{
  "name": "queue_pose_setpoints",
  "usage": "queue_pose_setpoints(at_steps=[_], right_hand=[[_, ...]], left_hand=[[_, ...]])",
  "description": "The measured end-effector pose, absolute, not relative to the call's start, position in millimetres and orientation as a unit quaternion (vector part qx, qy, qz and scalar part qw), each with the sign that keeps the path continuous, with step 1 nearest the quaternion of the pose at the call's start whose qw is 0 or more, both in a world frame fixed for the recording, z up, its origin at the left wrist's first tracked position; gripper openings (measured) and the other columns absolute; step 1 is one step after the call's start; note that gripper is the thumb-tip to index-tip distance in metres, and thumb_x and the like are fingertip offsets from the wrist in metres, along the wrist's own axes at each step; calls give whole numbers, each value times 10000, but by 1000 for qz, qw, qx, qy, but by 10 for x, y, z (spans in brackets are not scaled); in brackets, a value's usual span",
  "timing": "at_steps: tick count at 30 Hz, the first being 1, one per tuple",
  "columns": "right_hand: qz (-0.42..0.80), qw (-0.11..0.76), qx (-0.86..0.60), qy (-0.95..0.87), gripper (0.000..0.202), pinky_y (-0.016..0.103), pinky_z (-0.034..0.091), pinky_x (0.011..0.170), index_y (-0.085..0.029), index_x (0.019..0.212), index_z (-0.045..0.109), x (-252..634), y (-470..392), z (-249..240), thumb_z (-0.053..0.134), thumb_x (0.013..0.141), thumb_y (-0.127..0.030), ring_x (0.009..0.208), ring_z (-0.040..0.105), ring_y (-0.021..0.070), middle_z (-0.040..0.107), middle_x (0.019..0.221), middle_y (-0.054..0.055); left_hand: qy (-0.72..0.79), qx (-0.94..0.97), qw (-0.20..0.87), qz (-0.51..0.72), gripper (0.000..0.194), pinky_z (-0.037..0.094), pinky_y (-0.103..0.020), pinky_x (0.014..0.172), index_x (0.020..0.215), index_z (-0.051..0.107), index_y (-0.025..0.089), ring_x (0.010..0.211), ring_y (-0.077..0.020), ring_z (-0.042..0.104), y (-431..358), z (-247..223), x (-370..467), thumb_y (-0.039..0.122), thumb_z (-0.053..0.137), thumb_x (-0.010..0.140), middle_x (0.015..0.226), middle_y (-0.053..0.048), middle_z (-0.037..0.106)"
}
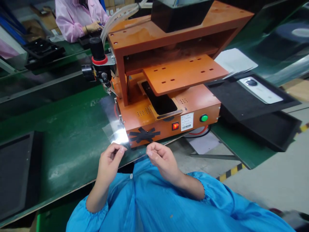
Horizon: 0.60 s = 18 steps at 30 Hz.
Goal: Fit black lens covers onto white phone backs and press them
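Observation:
Both hands are in front of an orange press machine (154,129) on the green table. My left hand (111,159) is closed, thumb and forefinger pinched beside the near end of clear plastic film (118,130); whether it grips the film is hard to tell. My right hand (164,159) is also closed, thumb against the curled fingers, and what it may hold is too small to name. Under the machine's raised orange plate (185,74), a black phone-shaped piece (160,101) lies in a fixture. The red switch (175,126) is lit, left of a green button (204,118).
A black tray (36,161) lies at the left. At the right, a white phone-like panel (262,90) rests on stacked black trays (272,129), near white sheets (235,61). A regulator (98,64) juts from the machine's left side. Across the table sits a person in pink (70,19).

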State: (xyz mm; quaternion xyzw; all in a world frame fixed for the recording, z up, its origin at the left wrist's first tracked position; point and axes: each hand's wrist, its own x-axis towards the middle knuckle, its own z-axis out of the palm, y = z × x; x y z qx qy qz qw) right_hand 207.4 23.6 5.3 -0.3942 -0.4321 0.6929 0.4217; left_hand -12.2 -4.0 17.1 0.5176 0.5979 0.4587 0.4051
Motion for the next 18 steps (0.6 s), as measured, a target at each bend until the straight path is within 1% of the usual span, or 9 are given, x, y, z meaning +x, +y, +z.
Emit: queue_pose_setpoints(at_steps=[5, 7, 13, 15, 18], right_hand=[[717, 455, -384, -363, 461, 243, 165, 471, -198, 816, 535, 2129, 240, 60, 773, 918, -579, 494, 221, 64, 309, 565, -96], [712, 462, -387, -360, 458, 244, 167, 472, -199, 821, 537, 2154, 250, 75, 773, 916, -580, 498, 222, 66, 312, 570, -93], [632, 467, -429, -445, 523, 247, 237, 494, -192, 819, 562, 2224, 278, 108, 734, 914, -677, 540, 287, 82, 391, 620, -57], [611, 454, -438, -479, 515, 248, 269, 513, -189, 808, 567, 2239, 287, 133, 711, 928, -668, 553, 315, 87, 413, 630, -47], [598, 437, -444, -505, 456, 246, 306, 530, -183, 809, 576, 2250, 306, 155, 708, 935, -601, 557, 349, 90, 438, 629, -40]], left_hand=[[581, 524, 415, 464, 273, 495, -227, 770, 867, 759, 210, 811, -157, 640, 17, 215, -40, 424, 690, 1022, 852, -27, 700], [577, 528, 417, 464, 287, 497, -236, 774, 865, 760, 210, 821, -164, 637, 50, 248, 5, 440, 691, 1023, 854, -31, 695], [562, 545, 412, 467, 262, 499, -268, 794, 935, 801, 227, 909, -195, 651, 107, 306, 108, 455, 703, 1019, 927, -56, 701], [561, 547, 410, 466, 237, 492, -268, 767, 944, 807, 234, 911, -197, 651, 121, 317, 120, 449, 727, 1001, 931, -59, 697], [567, 550, 406, 459, 212, 480, -264, 705, 953, 816, 236, 869, -195, 649, 149, 330, 122, 443, 771, 957, 905, -58, 690]])
